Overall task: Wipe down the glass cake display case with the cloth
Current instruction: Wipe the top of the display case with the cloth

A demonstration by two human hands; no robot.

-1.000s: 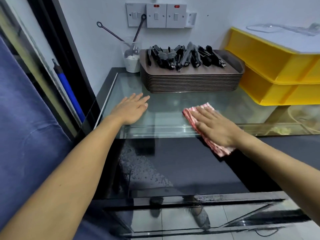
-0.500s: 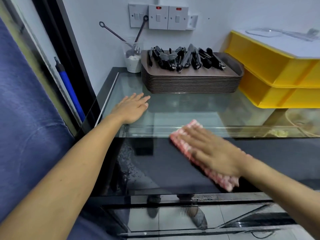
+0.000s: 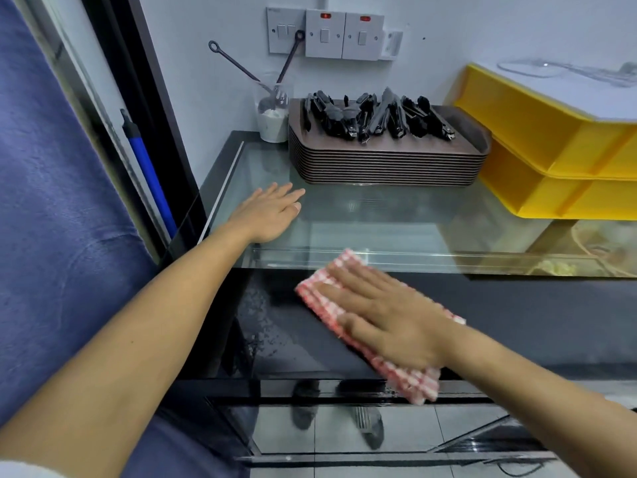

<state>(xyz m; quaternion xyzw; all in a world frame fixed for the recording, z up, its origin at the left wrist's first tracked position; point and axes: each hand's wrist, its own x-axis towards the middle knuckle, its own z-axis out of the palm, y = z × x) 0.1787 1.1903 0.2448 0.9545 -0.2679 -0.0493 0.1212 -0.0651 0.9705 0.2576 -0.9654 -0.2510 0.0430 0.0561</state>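
Right hand [image 3: 386, 319] has its fingers spread flat, pressing the red checked cloth [image 3: 406, 374] onto the display case [image 3: 379, 222] front glass. Left hand [image 3: 267, 213] rests open-fingered on top.

1. No readable text, labels, brands or numbers anywhere.
2. Wall switch plates [image 3: 325, 34]: only two red indicator marks, no legible lettering.
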